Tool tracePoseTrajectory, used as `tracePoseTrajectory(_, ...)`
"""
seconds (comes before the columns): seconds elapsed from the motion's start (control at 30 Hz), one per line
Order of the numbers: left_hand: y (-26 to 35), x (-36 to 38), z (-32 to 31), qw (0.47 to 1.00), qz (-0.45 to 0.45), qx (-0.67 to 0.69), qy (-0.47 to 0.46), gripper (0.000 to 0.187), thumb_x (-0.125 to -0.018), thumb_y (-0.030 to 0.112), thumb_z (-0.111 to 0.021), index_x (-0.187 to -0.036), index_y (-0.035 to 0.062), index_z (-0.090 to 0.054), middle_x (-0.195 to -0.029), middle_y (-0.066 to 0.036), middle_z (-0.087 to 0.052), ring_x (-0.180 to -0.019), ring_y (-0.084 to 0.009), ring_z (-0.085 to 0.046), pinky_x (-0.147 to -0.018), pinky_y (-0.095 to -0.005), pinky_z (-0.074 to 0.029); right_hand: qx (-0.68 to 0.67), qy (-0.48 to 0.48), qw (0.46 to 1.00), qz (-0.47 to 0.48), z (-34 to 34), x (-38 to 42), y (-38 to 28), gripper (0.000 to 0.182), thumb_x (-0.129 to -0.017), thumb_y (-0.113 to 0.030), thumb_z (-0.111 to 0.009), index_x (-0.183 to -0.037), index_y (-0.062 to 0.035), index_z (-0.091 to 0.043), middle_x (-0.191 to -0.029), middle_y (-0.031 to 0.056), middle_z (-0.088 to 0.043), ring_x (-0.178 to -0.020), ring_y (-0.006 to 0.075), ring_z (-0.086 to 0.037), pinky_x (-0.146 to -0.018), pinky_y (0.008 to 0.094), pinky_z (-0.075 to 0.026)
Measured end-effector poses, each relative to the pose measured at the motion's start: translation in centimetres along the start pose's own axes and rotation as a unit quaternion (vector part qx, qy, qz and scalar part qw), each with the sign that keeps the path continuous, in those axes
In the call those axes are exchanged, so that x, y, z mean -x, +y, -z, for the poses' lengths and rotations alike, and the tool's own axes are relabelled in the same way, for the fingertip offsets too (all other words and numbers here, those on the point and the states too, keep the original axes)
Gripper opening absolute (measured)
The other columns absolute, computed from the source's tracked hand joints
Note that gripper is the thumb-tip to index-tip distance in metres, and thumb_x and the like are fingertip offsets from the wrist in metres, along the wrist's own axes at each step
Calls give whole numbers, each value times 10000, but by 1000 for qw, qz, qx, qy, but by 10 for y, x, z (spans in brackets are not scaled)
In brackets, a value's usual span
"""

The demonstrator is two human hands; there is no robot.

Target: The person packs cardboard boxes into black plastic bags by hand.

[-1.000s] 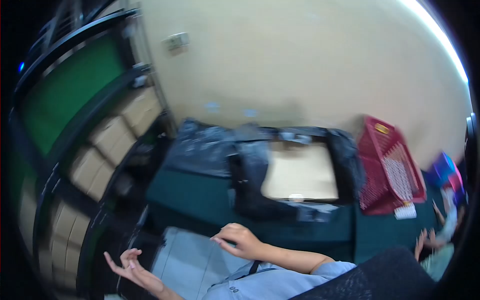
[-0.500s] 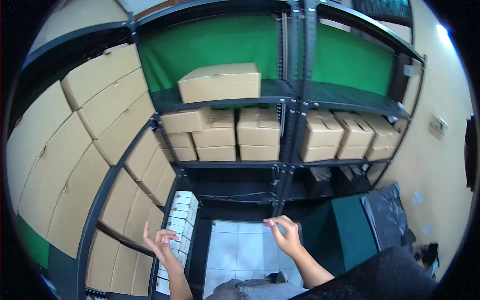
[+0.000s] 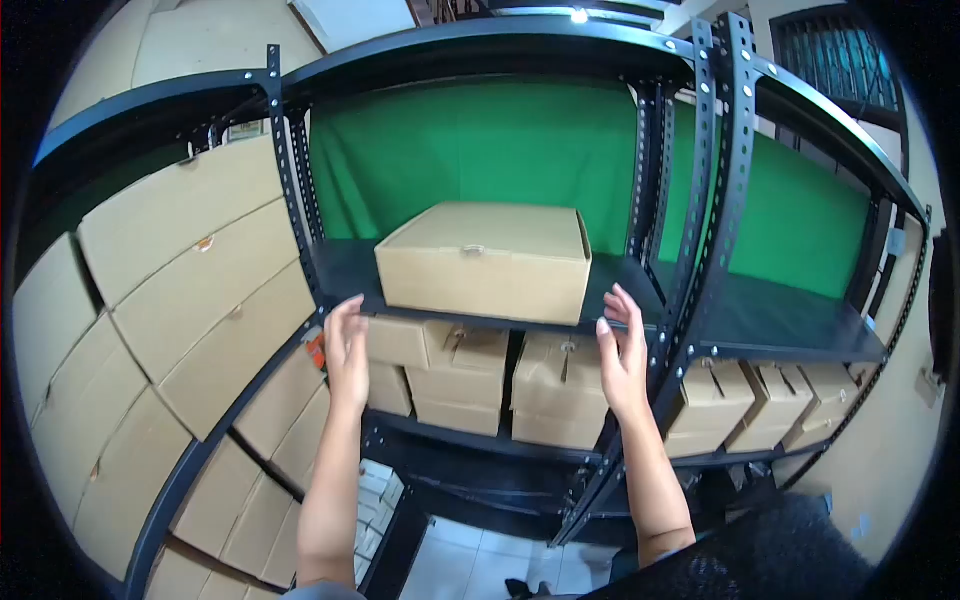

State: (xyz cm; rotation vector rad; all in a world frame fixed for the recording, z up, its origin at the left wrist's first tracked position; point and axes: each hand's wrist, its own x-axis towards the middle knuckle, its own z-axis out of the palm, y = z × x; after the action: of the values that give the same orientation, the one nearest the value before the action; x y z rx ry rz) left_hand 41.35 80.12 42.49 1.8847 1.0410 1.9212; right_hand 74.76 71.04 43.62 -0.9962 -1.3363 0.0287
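A closed cardboard box point(image 3: 482, 275) sits on the dark metal shelf point(image 3: 345, 270), in front of a green cloth. My left hand point(image 3: 346, 345) is raised by the shelf's front edge, to the left of the box and a little below it, fingers up and apart, holding nothing. On the other side, my right hand point(image 3: 622, 345) is raised just right of the box's lower corner, its fingers apart and nothing in it. Neither hand touches the box.
Smaller cardboard boxes point(image 3: 455, 380) stand on the shelf below. Large boxes point(image 3: 200, 240) are stacked at the left. Perforated metal posts point(image 3: 705, 200) rise right of my right hand. White boxes point(image 3: 375, 510) stand low down, beside the tiled floor point(image 3: 480, 560).
Both hands have moved up and forward toward the box on the shelf. The view has tilted up and come closer to that box.
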Motion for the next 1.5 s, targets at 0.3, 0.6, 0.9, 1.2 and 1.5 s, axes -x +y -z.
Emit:
tracePoseTrajectory(0.3,-27,-52,-68,965,152,213,-27,597,-932,452,-439,-1333,14,-376,-1374,-108,-390,-1297,-191,-323,-1055,-314,-247,-171,-104,972,-120,-33,-62,37,679,-964,-530,-189,-1440,-47,-191,-1493,119,-197,-1382,230,-146,-1119,340,-73)
tracePoseTrajectory(0.6,39,106,29,866,122,485,17,591,-942,468,-325,-1376,67,-321,-1390,-108,-365,-1273,-251,-348,-1072,-419,-231,-353,79,928,-89,12,96,-29,793,-910,-615,-245,-1420,-8,-230,-1461,126,-281,-1337,239,-285,-1095,374,-202)
tracePoseTrajectory(0.9,31,218,100,720,211,620,-229,652,-875,595,-394,-1325,123,-418,-1382,-46,-408,-1286,-240,-348,-1062,-442,-257,-161,191,965,-83,61,284,-111,998,-797,-682,-448,-1400,71,-194,-1488,203,-157,-1373,286,-194,-1112,412,-152)
tracePoseTrajectory(1.2,124,297,15,524,238,726,-377,634,-882,578,-395,-1290,96,-460,-1343,-67,-462,-1250,-251,-402,-1035,-432,-304,1,275,953,-128,180,384,-294,867,-854,-574,-391,-1423,40,-166,-1504,153,-151,-1372,234,-193,-1099,361,-140)
tracePoseTrajectory(1.5,275,441,-11,448,267,670,-529,733,-853,558,-430,-1358,38,-323,-1353,-104,-402,-1268,-269,-359,-1039,-440,-281,227,503,833,25,273,539,-437,779,-874,-626,-385,-1381,-45,-275,-1412,114,-335,-1294,246,-335,-1047,396,-291)
